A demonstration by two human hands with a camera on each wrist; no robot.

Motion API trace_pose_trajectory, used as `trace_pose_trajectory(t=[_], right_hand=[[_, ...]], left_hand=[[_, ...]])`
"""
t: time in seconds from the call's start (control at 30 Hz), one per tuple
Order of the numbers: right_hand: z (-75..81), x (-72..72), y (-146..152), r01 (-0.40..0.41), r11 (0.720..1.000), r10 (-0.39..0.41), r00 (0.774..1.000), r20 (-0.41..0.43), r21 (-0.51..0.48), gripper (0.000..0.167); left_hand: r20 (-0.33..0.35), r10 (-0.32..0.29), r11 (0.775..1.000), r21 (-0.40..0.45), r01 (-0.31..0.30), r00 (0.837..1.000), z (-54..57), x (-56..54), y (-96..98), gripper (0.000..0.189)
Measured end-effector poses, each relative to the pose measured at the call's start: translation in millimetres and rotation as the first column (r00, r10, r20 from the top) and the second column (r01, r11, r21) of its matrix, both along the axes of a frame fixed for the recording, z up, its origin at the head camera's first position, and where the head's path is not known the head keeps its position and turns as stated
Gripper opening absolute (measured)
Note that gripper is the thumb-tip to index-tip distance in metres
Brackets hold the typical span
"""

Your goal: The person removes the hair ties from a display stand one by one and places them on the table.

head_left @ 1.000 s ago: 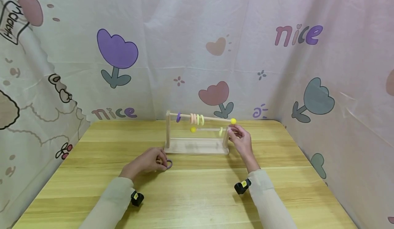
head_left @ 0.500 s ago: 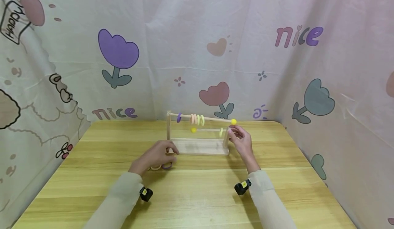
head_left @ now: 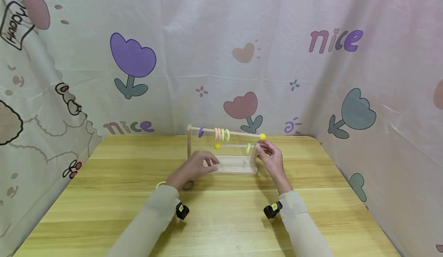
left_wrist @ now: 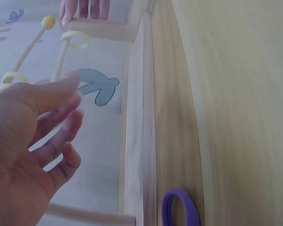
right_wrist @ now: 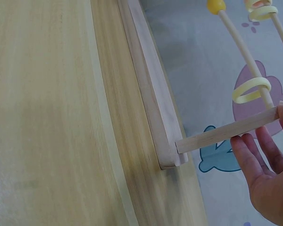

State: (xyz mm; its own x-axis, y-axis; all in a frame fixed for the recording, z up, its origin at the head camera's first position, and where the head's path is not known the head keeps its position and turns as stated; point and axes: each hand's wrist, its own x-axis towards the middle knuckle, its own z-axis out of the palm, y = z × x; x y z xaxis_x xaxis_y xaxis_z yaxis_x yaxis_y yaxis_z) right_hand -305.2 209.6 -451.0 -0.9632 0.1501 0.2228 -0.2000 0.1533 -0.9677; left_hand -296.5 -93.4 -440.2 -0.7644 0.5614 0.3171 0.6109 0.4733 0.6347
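Observation:
My right hand (head_left: 271, 159) grips the upper end of the short right post (right_wrist: 226, 131) of a wooden ring rack (head_left: 235, 164). My left hand (head_left: 195, 166) hovers in front of the rack's left part, fingers loosely bent. Nothing shows between its thumb and fingers (left_wrist: 61, 125) in the left wrist view. The upper rod (head_left: 242, 134) bears a purple ring (head_left: 201, 132), pale orange rings (head_left: 216, 133) and yellow rings (head_left: 227, 135). On the lower rod (head_left: 233, 146), tipped by a yellow ball (head_left: 217, 145), one yellow ring (head_left: 248, 148) hangs near the right post.
On the wooden table (head_left: 221, 218), a purple ring (head_left: 188, 185) and a pale yellow ring (head_left: 160, 184) lie by the left wrist, partly hidden. The rack's tall left post (head_left: 189, 143) stands behind the left hand. A printed cloth (head_left: 207, 57) hangs behind the table.
My left hand has moved from the rings on the table rightward and up to the front of the rack, leaving them lying there. The right hand keeps its grip on the post.

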Motion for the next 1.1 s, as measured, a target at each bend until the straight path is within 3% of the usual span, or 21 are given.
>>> trace_pose_trajectory(t=[0.23, 0.9, 1.1], right_hand=[[0.5, 1.1, -0.3, 0.008, 1.0, -0.008, 1.0, 0.0, 0.003, 0.032], [0.7, 1.6, -3.6, 0.009, 1.0, -0.009, 1.0, -0.002, -0.004, 0.032], [-0.7, 0.5, -2.7, 0.013, 1.0, -0.013, 1.0, -0.002, -0.007, 0.032]], left_hand=[[0.046, -0.028, 0.999, 0.019, 0.027, 0.999, 0.3, -5.8, 17.4, 0.019], [0.153, 0.086, 0.983, 0.145, -0.109, 0.984, -12.3, -10.4, 50.4, 0.023], [0.181, 0.066, 0.987, 0.134, -0.091, 0.981, -12.7, -10.4, 64.5, 0.027]])
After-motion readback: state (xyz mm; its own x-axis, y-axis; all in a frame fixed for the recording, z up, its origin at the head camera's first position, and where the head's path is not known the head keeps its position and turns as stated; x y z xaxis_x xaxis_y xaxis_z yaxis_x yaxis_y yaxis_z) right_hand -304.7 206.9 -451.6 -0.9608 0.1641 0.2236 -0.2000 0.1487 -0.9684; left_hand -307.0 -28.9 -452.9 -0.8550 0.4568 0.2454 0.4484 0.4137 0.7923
